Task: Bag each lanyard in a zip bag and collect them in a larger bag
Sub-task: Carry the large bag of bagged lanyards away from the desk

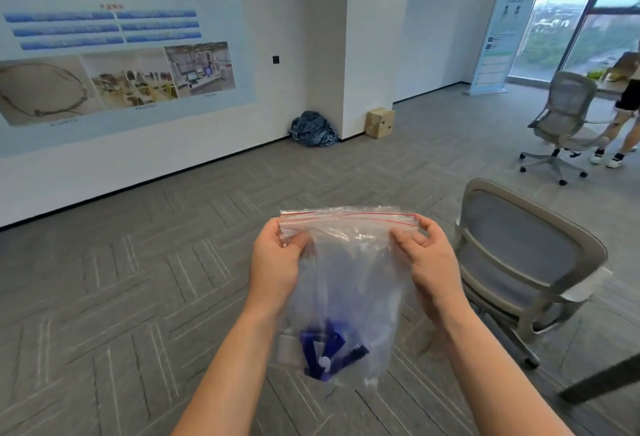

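Observation:
A large clear zip bag (349, 279) with a red seal line hangs in front of me, held up in the air. My left hand (275, 262) pinches its top left corner and my right hand (427, 259) pinches its top right corner, both at the zip strip. At the bottom of the bag lie blue lanyards (329, 352) in small clear bags; I cannot tell how many. The top edges of the bag lie close together.
A grey mesh office chair (519, 262) stands close on my right. A second chair (564, 116) and a standing person (623, 113) are farther back right. A dark table corner (602, 380) shows at lower right. Carpet floor lies below, and a poster wall is on the left.

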`<state>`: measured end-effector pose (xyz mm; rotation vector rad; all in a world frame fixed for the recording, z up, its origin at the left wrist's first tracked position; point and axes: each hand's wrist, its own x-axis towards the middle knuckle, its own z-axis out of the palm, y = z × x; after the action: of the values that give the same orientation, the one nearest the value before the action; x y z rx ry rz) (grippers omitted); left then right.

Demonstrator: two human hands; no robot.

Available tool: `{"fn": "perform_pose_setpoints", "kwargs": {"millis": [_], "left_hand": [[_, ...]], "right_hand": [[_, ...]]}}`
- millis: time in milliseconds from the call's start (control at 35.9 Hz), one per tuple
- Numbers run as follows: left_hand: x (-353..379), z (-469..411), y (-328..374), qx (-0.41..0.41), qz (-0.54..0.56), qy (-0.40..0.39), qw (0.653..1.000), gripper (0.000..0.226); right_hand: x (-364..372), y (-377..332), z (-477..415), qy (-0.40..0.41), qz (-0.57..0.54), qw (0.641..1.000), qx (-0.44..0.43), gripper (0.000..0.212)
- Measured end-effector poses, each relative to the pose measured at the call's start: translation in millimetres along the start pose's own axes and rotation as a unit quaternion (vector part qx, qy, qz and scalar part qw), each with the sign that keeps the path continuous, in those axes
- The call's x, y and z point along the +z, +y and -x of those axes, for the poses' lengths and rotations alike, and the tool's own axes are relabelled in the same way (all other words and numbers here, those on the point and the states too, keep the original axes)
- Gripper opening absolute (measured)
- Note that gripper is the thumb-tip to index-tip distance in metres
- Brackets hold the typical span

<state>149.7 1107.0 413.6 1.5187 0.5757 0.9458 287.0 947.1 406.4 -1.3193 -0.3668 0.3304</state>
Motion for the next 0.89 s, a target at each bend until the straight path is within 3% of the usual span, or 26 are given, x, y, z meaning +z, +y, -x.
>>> {"fn": "perform_pose_setpoints", "kwargs": {"millis": [167, 223, 306, 501, 891], "left_hand": [[20.5, -101.8, -21.6, 0.022, 0.009, -0.043, 0.999, 0.018], [27.7, -136.4, -28.0, 0.018, 0.015, -0.059, 0.998, 0.018], [39.2, -187.9, -37.9, 0.008, 0.014, -0.073, 0.997, 0.013], [73.9, -280.7, -54.6, 0.009, 0.003, -0.124, 0.992, 0.009], [224.1, -435.3, -108.6, -0.066, 0.032, -0.153, 0.985, 0.014]], "right_hand": [[23.6, 8.1, -65.4, -0.005, 0.035, 0.999, 0.009, 0.02], [33.3, 12.0, -90.8, -0.006, 0.058, 0.998, 0.02, 0.03], [47.0, 17.7, -134.0, 0.058, 0.097, 0.993, 0.03, 0.036], [66.0, 14.7, -228.9, 0.13, 0.145, 0.98, -0.028, 0.013], [19.9, 32.2, -443.1, 0.166, 0.092, 0.98, -0.057, 0.009]]}}
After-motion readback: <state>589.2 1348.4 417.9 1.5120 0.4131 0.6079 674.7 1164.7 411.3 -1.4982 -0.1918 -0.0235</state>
